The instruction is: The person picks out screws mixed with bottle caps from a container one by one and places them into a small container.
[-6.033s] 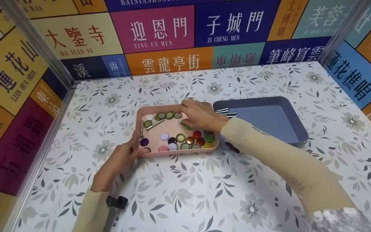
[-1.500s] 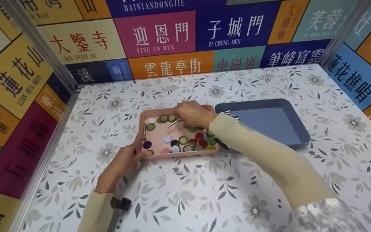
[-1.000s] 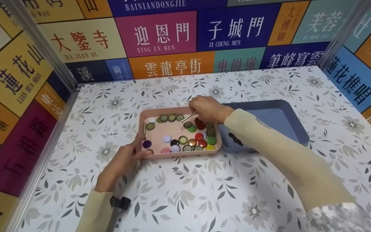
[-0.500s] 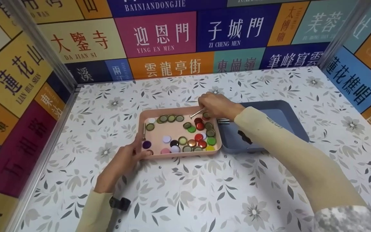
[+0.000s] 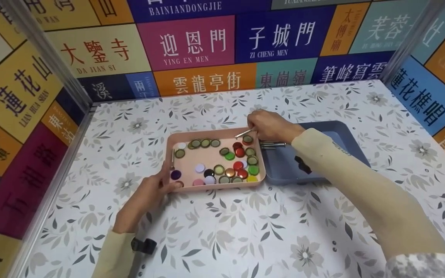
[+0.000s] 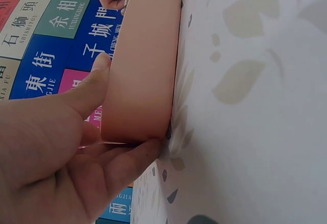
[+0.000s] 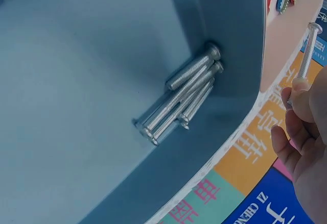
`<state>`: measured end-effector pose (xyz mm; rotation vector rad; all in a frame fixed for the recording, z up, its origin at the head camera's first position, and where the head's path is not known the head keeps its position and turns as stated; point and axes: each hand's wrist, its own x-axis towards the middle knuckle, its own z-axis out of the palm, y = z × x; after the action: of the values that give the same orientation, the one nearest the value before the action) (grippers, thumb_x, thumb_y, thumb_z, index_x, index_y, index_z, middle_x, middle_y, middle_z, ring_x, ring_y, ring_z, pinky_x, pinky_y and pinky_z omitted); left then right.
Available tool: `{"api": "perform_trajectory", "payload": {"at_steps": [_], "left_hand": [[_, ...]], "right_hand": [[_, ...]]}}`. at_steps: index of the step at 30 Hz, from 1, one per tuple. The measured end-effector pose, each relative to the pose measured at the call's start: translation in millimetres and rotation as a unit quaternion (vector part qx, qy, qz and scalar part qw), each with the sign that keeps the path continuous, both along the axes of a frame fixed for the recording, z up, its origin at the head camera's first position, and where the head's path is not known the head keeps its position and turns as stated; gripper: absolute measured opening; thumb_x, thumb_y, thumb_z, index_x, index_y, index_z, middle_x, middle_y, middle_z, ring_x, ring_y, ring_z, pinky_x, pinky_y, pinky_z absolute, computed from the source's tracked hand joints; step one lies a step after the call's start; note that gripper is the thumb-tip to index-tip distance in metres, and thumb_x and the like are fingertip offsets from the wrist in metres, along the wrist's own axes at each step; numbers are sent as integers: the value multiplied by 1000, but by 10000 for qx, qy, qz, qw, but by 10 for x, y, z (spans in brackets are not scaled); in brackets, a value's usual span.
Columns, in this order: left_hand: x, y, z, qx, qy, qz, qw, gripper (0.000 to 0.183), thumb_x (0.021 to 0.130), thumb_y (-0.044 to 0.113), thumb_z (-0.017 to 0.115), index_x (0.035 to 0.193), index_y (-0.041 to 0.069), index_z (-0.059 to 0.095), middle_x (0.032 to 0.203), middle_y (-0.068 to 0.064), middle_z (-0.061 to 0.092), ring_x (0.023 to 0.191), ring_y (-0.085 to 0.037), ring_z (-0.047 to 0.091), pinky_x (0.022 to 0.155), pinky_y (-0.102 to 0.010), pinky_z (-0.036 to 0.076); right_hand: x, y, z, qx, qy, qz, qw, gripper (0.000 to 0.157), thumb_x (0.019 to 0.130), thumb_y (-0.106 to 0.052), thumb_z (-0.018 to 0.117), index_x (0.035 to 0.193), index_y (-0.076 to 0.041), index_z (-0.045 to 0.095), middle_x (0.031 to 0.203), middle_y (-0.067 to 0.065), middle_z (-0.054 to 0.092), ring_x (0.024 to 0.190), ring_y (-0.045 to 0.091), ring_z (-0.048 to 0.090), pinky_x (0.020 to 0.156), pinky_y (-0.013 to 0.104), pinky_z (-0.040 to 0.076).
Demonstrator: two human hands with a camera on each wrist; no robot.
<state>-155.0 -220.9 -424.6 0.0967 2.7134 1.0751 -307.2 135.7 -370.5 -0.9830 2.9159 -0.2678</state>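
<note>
My left hand grips the near left corner of the pink tray; in the left wrist view its thumb lies at the rim and fingers bend round the corner. Bottle caps of several colours lie in that tray, with one screw along its left wall. My right hand is over the back of the trays where they meet, pinching a silver screw between thumb and fingers, its head pointing away. Several screws lie bunched in a corner of the blue-grey tray, beside the pink one.
Both trays stand side by side on a table covered with leaf-patterned paper. Printed panels wall in the back and both sides. A dark band with a small device is on the left wrist.
The right hand has picked the screw from among the caps in the pink tray and carried it right, toward the blue-grey tray. The left hand keeps its hold on the corner.
</note>
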Motion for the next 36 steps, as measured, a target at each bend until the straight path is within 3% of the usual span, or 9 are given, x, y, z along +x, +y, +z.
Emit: {"api": "perform_trajectory", "payload": {"at_steps": [5, 8, 15, 19, 25, 36], "left_hand": [[-7, 4, -23, 8, 211, -58, 9998, 70, 97, 31, 67, 155, 8, 35, 88, -12, 61, 77, -20, 57, 67, -28, 44], [-14, 5, -35, 1, 197, -31, 9998, 73, 97, 31, 67, 158, 13, 31, 93, -15, 64, 77, -21, 57, 66, -29, 45], [-17, 8, -32, -23, 98, -33, 9999, 81, 97, 32, 66, 161, 20, 18, 133, -24, 62, 89, -23, 62, 78, -33, 48], [-19, 14, -32, -13, 70, -8, 10000, 81, 97, 32, 66, 161, 21, 18, 132, -23, 62, 89, -24, 61, 77, -33, 48], [-8, 27, -20, 24, -54, 28, 10000, 82, 98, 32, 65, 161, 24, 15, 131, -23, 62, 81, -21, 60, 71, -29, 47], [-1, 17, -5, -129, -67, 35, 9999, 82, 98, 34, 64, 162, 23, 13, 146, -24, 52, 97, -26, 62, 76, -31, 48]], "right_hand": [[17, 81, 32, -43, -198, -205, 9996, 9, 92, 0, 58, 99, -3, 62, 102, 15, 65, 98, 32, 58, 87, 48, 50], [16, 129, 41, -96, -403, -364, 9985, 9, 92, -1, 57, 100, -4, 62, 101, 15, 64, 96, 30, 58, 85, 48, 49], [22, 286, -10, -386, -491, -436, 9971, 8, 91, 2, 59, 97, -4, 61, 99, 14, 64, 92, 30, 56, 84, 47, 48], [29, 371, -78, -587, -303, -340, 9972, 9, 90, 4, 59, 95, -3, 62, 96, 15, 61, 91, 30, 54, 85, 47, 46], [69, 492, -148, -784, -297, -528, 9951, 7, 90, 2, 60, 95, -3, 62, 96, 14, 58, 94, 31, 51, 87, 47, 45], [112, 701, -267, -749, -227, -650, 9948, 6, 88, 3, 58, 91, -1, 62, 92, 15, 56, 90, 32, 50, 83, 47, 43]]}}
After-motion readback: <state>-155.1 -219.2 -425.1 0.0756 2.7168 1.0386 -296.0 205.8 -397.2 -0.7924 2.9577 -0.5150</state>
